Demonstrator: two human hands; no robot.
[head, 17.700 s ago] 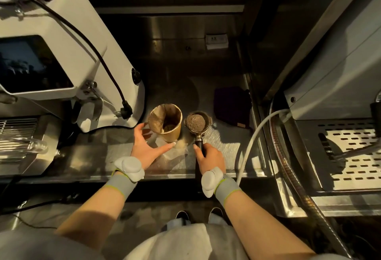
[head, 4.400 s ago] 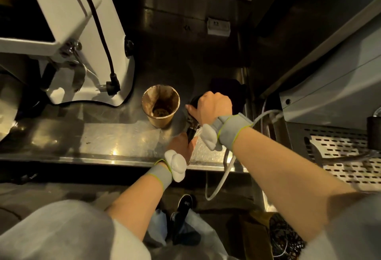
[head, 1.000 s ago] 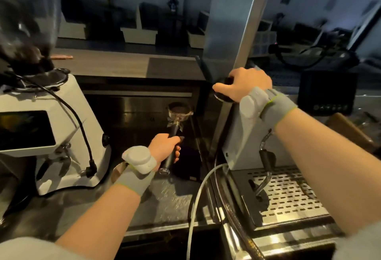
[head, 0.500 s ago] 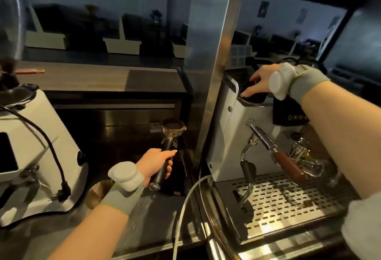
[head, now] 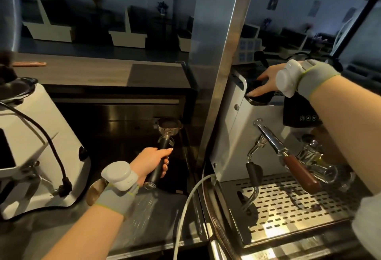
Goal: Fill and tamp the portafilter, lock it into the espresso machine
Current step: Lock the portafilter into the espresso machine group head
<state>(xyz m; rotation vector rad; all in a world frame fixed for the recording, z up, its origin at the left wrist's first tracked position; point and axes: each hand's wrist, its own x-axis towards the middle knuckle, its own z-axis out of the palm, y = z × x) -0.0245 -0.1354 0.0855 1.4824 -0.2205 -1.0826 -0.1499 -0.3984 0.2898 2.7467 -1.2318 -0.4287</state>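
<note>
L hand (head: 151, 164), lower centre of frame, is wrapped tight round the black handle of the steel portafilter (head: 169, 128), thumb on top, fingers curled under. Portafilter is held roughly level in the air above the steel counter (head: 156, 224). Its basket is at frame centre w/ dark grounds inside, just left of the tall steel post (head: 224, 74). R hand (head: 267, 80), upper right, is on a black round tamper (head: 258, 95) that sits on top of the white espresso machine (head: 228, 136). Thumb lies along the tamper's front edge and fingers arch over the far side, so the hand clasps it. Below, at right: chrome arm w/ brown wooden handle (head: 296, 169), steam wand (head: 253, 175) w/ black grip, perforated steel drip tray (head: 288, 210). White coffee grinder (head: 33, 140) w/ black cable is at far left. Brown paper cup (head: 93, 190) is mostly hidden behind the L wrist. White hose (head: 186, 204) runs from beside the machine down over the counter edge.
</note>
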